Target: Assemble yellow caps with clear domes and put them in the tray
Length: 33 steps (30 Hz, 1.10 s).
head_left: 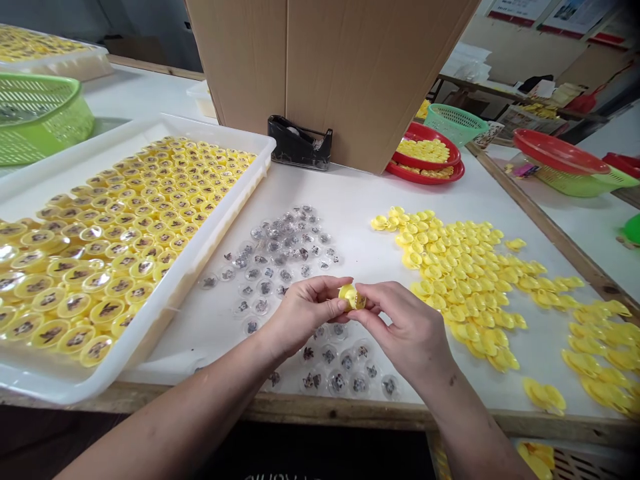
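Between the fingertips of both hands is a small yellow plastic piece (352,297) with a dark printed picture on its side facing right. My left hand (307,310) pinches it from the left, and my right hand (403,317) grips it from the right. Below and behind them, clear round caps (265,287) with small animal pictures lie scattered on the white table. To the right spreads a heap of yellow plastic pieces (465,280). At the left, a white tray (220,227) holds rows of yellow pieces topped with picture caps (150,213).
A black tape dispenser (300,143) stands before a tall cardboard box (330,73). Behind the yellow heap are stacked red trays (435,175) and a green basket (455,123). Another green basket (45,127) sits at the far left. A wooden edge (340,410) runs along the front.
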Each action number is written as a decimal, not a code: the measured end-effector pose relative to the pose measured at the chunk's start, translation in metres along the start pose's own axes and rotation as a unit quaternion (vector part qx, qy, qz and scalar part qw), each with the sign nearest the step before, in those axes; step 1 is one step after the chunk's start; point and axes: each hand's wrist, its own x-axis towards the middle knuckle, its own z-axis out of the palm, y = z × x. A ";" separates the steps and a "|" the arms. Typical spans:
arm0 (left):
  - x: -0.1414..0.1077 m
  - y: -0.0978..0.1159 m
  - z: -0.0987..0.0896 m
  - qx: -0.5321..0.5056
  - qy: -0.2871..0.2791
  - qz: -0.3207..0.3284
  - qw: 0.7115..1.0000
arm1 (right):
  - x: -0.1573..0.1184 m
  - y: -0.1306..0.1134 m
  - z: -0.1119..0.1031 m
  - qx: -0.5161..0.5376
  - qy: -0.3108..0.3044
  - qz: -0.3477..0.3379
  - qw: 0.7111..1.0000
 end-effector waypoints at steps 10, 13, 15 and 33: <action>-0.004 0.006 0.002 0.036 -0.025 -0.002 0.999 | -0.001 -0.002 0.012 -0.035 0.014 -0.004 0.999; -0.004 0.008 0.004 0.085 -0.012 0.006 0.996 | -0.003 -0.002 0.017 -0.011 0.017 0.016 1.000; -0.004 0.008 0.005 0.116 -0.002 0.016 0.993 | -0.004 0.002 0.017 0.053 0.005 0.060 0.997; -0.009 0.008 0.009 0.411 0.056 0.065 0.907 | -0.025 0.042 0.034 0.372 -0.111 0.310 0.868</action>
